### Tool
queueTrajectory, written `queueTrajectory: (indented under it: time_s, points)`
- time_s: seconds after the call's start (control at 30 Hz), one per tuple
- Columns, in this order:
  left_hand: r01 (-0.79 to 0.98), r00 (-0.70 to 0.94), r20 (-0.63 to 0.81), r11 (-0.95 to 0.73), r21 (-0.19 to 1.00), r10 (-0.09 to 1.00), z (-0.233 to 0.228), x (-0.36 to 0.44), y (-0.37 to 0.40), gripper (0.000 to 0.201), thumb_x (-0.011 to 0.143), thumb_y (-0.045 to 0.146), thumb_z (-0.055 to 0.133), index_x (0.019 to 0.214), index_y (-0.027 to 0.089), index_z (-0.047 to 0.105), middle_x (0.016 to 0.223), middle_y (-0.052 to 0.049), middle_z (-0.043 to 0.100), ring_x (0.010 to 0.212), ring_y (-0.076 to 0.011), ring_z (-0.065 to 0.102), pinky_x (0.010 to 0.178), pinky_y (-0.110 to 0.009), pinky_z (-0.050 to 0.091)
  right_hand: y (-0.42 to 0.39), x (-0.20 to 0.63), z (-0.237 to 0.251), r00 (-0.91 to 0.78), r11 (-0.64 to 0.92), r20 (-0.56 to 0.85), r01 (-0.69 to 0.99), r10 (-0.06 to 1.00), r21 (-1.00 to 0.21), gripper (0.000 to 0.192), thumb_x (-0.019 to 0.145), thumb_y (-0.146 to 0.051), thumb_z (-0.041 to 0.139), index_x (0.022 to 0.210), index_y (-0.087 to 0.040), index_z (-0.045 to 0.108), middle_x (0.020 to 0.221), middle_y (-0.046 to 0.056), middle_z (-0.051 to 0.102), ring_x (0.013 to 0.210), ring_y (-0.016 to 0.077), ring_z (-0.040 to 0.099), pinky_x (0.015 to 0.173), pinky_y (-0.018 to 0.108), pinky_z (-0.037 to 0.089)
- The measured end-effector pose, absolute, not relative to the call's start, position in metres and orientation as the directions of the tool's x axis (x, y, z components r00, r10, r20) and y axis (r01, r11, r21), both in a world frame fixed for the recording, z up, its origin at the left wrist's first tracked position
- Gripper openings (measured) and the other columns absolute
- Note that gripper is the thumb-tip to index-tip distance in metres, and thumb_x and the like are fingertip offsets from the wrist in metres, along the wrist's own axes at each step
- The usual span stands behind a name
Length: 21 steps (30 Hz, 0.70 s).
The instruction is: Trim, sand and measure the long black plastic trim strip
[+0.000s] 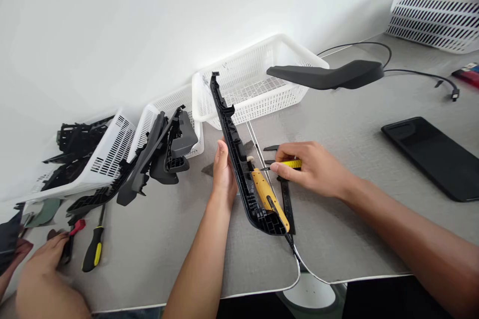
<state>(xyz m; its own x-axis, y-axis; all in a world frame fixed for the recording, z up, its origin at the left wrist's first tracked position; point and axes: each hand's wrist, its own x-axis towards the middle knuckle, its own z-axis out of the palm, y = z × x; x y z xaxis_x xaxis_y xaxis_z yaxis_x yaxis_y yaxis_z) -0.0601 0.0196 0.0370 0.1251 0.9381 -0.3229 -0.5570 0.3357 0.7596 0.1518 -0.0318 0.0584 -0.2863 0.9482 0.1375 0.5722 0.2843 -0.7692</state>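
My left hand (223,172) is closed on a long black plastic trim piece (234,149), held tilted above the table with its ribbed inner side showing. My right hand (309,167) pinches a small screwdriver (292,164) with a yellow handle; its thin dark tip points left towards the trim piece. Between the two hands lies a yellow-handled soldering iron (267,194), partly hidden by the trim piece, its cord running off the front edge. Under my right hand is a black caliper (287,204), its jaws showing to the left of my fingers.
A white basket (258,109) at the back bears a dark grey trim piece (329,75). More baskets with black parts (86,144) stand left. A black phone (430,157) lies right, near a cable (422,72). At left, a co-worker's hand (48,256) is near a screwdriver (93,249).
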Motion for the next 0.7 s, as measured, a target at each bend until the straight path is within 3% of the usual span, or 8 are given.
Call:
queueTrajectory:
  time_s: [0.27, 0.5, 0.7]
  points:
    - [-0.577, 0.099, -0.230, 0.244, 0.779, 0.968, 0.031, -0.062, 0.024, 0.077, 0.064, 0.074, 0.097, 0.119, 0.024, 0.079, 0.081, 0.003, 0.073, 0.077, -0.0161, 0.077, 0.078, -0.027, 0.065, -0.032, 0.155, 0.060, -0.319, 0.289, 0.105, 0.612, 0.942, -0.736, 0.044, 0.104, -0.057, 0.058, 0.076, -0.023, 0.057, 0.069, 0.000, 0.059, 0.063, 0.0172, 0.050, 0.065, 0.033, 0.032]
    - [-0.578, 0.080, -0.247, 0.247, 0.778, 0.966, 0.027, -0.063, 0.025, 0.068, 0.075, 0.072, 0.093, 0.122, 0.026, 0.080, 0.082, 0.002, 0.075, 0.077, -0.0169, 0.077, 0.075, -0.028, 0.065, -0.033, 0.152, 0.060, -0.315, 0.263, 0.089, 0.567, 0.945, -0.780, 0.045, 0.104, -0.057, 0.058, 0.075, -0.023, 0.056, 0.067, -0.001, 0.058, 0.062, 0.0163, 0.050, 0.063, 0.033, 0.034]
    - [-0.588, 0.085, -0.201, 0.212, 0.781, 0.976, 0.025, -0.063, 0.028, 0.068, 0.069, 0.068, 0.098, 0.120, 0.025, 0.083, 0.088, 0.001, 0.077, 0.080, -0.0150, 0.076, 0.074, -0.024, 0.063, -0.033, 0.151, 0.061, -0.250, 0.221, 0.093, 0.553, 0.964, -0.803, 0.051, 0.109, -0.063, 0.049, 0.080, -0.022, 0.062, 0.075, 0.003, 0.069, 0.068, 0.0186, 0.059, 0.065, 0.033, 0.038]
